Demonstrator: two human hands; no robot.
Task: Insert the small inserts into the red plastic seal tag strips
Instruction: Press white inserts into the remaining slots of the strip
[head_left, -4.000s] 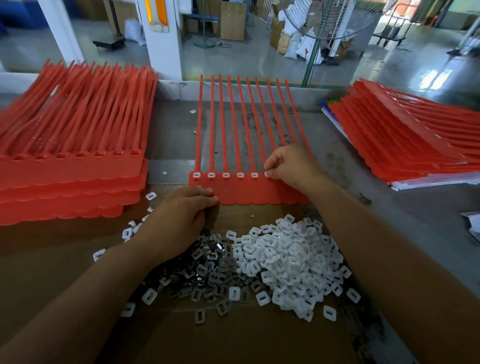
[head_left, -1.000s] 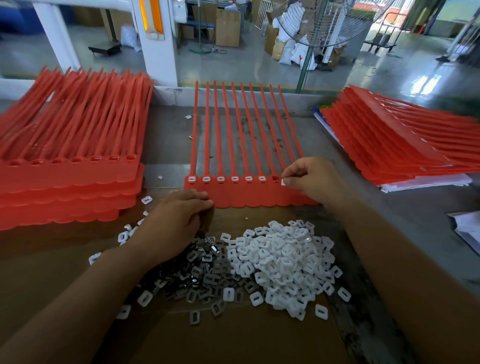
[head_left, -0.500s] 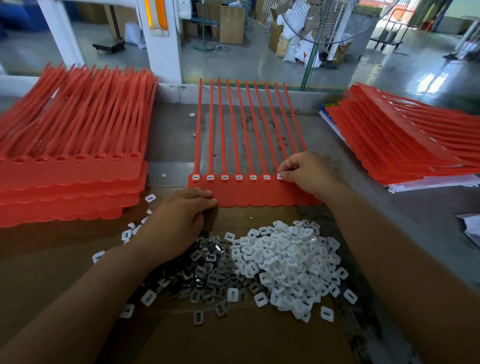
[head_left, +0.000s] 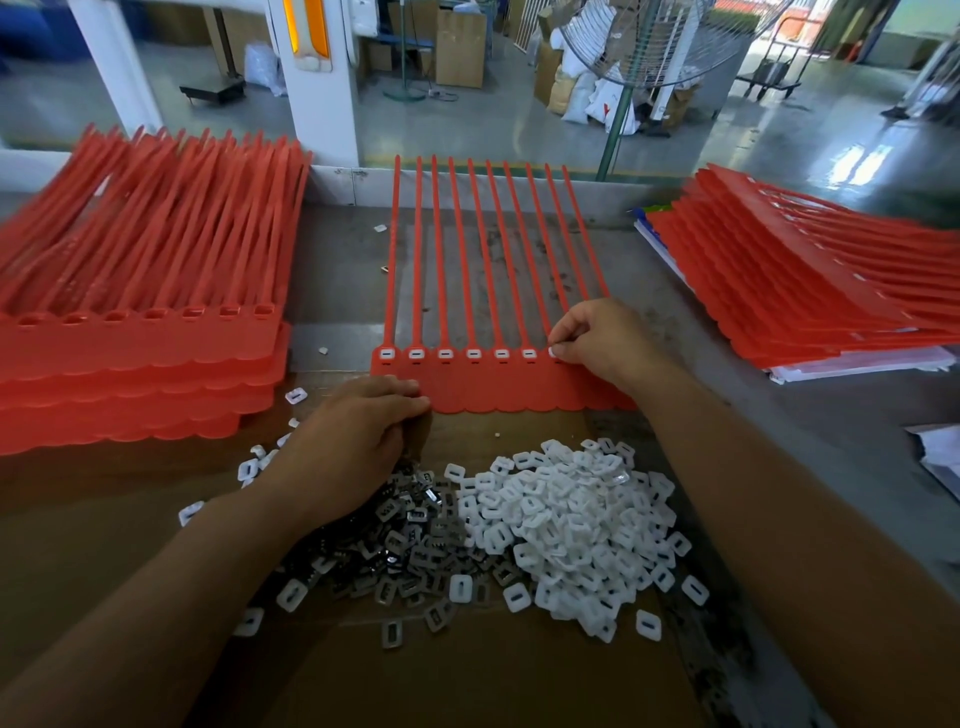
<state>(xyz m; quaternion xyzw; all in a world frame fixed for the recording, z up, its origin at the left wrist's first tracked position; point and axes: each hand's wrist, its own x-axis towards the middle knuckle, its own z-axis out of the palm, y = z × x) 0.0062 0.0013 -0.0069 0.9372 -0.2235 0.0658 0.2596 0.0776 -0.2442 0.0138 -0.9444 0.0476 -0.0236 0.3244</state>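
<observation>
Mid-row, I reckon: the red strip sheet (head_left: 498, 387) lies at 12 o'clock from the white insert pile (head_left: 566, 525), six sockets filled, and the right hand (head_left: 605, 338) pinches a white insert (head_left: 552, 352) at the seventh. Left hand (head_left: 353, 441), 9 o'clock of that pile, sits curled on the grey metal pieces (head_left: 405, 543), can't tell if it's holding any. Next it probably wants pushing flush, then on to the socket toward 3 o'clock.

A right hand (head_left: 605, 340) pinches a white insert (head_left: 554, 352) at the red strip (head_left: 498, 387); the left hand (head_left: 358, 441) rests curled beside heaped inserts (head_left: 561, 519).
</observation>
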